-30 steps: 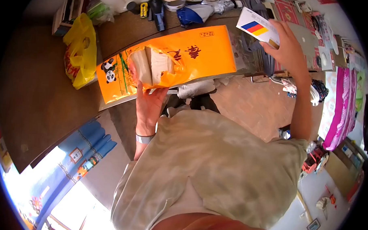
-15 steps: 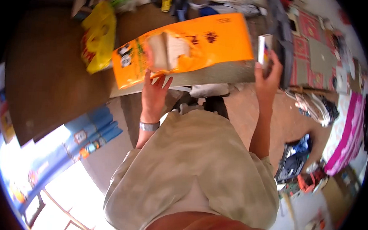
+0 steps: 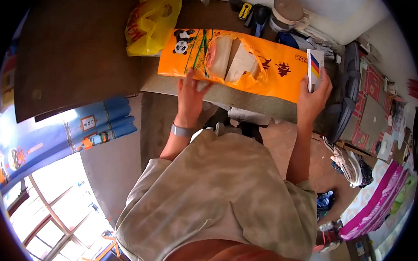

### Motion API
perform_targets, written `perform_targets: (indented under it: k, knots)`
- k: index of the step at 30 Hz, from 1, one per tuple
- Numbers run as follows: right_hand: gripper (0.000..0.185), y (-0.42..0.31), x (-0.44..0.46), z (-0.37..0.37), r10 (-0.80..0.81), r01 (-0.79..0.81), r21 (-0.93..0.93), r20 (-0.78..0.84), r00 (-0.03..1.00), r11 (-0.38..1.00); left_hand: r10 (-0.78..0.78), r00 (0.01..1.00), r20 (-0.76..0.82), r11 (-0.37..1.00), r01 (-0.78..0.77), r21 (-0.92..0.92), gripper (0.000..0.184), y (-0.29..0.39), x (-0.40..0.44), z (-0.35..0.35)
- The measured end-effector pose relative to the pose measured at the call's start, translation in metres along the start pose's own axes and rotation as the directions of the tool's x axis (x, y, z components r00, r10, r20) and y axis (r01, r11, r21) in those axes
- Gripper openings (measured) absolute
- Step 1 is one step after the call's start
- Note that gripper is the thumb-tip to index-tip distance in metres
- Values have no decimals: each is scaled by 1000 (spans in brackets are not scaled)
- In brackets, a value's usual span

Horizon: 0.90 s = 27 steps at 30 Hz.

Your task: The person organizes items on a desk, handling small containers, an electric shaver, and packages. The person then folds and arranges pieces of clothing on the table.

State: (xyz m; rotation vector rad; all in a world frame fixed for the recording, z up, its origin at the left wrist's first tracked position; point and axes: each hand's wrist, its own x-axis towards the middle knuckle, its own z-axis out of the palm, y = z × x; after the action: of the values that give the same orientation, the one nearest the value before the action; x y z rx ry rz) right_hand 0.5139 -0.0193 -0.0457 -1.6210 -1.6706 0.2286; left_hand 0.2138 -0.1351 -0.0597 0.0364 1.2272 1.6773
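Observation:
A long orange plastic pack (image 3: 284, 85) with pandas and bamboo printed on it lies along the desk edge. Its wrapper is torn in the middle, and pale paper bundles (image 3: 241, 62) show through the hole. My left hand (image 3: 190, 100) has its fingers apart, the tips at the pack's near edge towards the left. In my right hand (image 3: 314, 99) is a small white box (image 3: 315, 65) with blue, red and yellow stripes, held upright by the pack's right end. Part of the box is hidden behind my fingers.
A yellow plastic bag (image 3: 155, 25) sits at the pack's far left. Behind stand a lidded cup (image 3: 284, 16), a black brush-like item (image 3: 260, 19) and a yellow-and-black item (image 3: 245, 11). A dark grey case or bag (image 3: 348, 94) borders the right side.
The view has shifted, so the desk items sit further right and the pack tilts the other way. My right hand still holds the white box; my left stays by the pack.

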Motion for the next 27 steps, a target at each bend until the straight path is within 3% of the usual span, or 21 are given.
perform_targets:
  k: [1, 3, 6, 15, 17, 19, 20, 21, 23, 24, 25, 26, 27]
  knots:
    - [56, -1, 0, 2, 19, -19, 5, -6, 1000, 1000, -7, 1000, 6, 1000, 7, -6, 49, -5, -7, 5]
    - [55, -2, -2, 2, 3, -3, -3, -25, 1000, 1000, -261, 949, 175, 955, 281, -100, 47, -24, -24, 23]
    - [55, -2, -2, 5, -7, 8, 7, -54, 999, 1000, -292, 947, 131, 941, 309, -140, 48, -28, -25, 54]
    - [53, 10, -9, -20, -48, 60, 116, -108, 993, 991, -259, 959, 118, 958, 270, -91, 65, -32, -44, 39]
    - [51, 23, -23, -32, 110, -106, 81, -49, 993, 991, -303, 946, 116, 945, 314, -92, 69, -32, -50, 29]
    - [46, 43, -40, -32, 175, -175, 90, 6, 984, 980, -352, 935, 52, 936, 353, -17, 71, -30, -53, 23]
    - [46, 56, -49, -29, 192, -192, 47, 11, 981, 980, -376, 927, -17, 927, 375, -14, 56, -27, -60, 26]
    - [45, 66, -53, -27, 205, -205, 9, 20, 979, 979, -383, 924, -4, 924, 383, -8, 56, -28, -65, 22]
    - [45, 70, -56, -27, 193, -192, -53, 17, 981, 980, -229, 972, -45, 957, 233, 172, 35, -30, -73, 9]
    - [45, 70, -57, -25, 179, -175, -107, 26, 983, 979, -161, 986, 41, 979, 155, 133, 20, -22, -81, 21]
    - [45, 71, -57, -22, 176, -172, -99, 28, 984, 980, -153, 988, 38, 980, 147, 133, 20, -10, -79, 32]
    - [44, 73, -59, -21, 138, -133, -138, 30, 990, 981, -22, 956, 294, 937, -83, 338, 18, 4, -70, 45]
    - [43, 74, -60, -19, 97, -90, -174, 34, 995, 981, 45, 837, 545, 818, -344, 461, 16, 17, -59, 58]
